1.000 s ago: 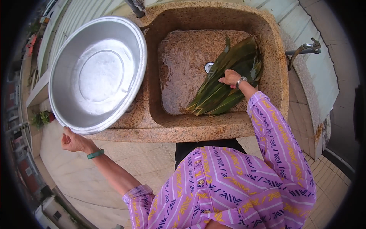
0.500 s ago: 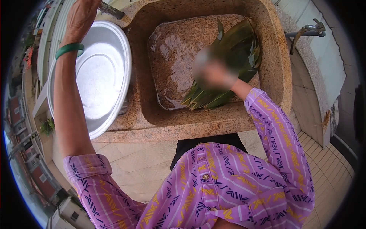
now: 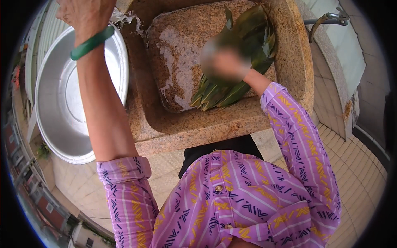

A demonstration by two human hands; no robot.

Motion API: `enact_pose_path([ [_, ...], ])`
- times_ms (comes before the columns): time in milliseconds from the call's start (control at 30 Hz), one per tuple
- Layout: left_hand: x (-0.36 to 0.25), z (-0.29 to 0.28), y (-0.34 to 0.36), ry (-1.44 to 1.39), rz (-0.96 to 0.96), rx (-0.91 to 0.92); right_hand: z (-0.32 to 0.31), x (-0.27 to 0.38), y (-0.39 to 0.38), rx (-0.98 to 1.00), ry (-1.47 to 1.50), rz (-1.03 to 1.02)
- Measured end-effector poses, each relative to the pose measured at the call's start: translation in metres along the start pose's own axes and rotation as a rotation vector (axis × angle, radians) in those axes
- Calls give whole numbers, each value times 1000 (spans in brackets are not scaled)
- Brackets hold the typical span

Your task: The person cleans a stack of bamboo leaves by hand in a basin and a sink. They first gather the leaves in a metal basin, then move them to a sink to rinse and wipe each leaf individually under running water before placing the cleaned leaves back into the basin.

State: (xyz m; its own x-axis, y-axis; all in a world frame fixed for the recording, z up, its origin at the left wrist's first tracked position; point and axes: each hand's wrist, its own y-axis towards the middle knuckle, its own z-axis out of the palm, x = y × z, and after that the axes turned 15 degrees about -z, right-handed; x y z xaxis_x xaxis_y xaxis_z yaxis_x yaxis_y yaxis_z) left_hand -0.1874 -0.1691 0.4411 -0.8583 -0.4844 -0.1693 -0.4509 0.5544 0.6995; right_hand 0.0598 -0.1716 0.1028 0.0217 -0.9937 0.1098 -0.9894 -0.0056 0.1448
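My right hand [image 3: 227,64], blurred in the picture, is closed on the middle of a bundle of long green leaves [image 3: 256,45]. The wet leaves fan out to both sides of it, inside a brown speckled stone sink [image 3: 223,122] with shallow water in it. At the upper left my left hand [image 3: 87,14], above a green bangle [image 3: 93,42], is partly cut off by the top edge, so its grip does not show. Clear water [image 3: 128,18] splashes beside it at the sink's far left corner. Beneath my left forearm stands a silver metal basin [image 3: 53,111].
A grey pipe with a tap [image 3: 331,18] sticks out beyond the sink's right side. Pale tiles [image 3: 297,149] cover the floor around me. Buildings and plants lie far below at the left rim.
My left hand has moved right, and water now splashes next to it. The basin has shifted left and closer to me. My right hand stays on the leaves; the whole view has shifted slightly.
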Motion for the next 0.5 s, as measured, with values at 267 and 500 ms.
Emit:
enact_pose_path([
  [267, -10, 113, -252, -153, -199, 1418, 6, -50, -5, -190, 23, 163],
  [500, -19, 141, -324, -532, -255, 1622, -15, -51, -26, -19, -203, 172],
])
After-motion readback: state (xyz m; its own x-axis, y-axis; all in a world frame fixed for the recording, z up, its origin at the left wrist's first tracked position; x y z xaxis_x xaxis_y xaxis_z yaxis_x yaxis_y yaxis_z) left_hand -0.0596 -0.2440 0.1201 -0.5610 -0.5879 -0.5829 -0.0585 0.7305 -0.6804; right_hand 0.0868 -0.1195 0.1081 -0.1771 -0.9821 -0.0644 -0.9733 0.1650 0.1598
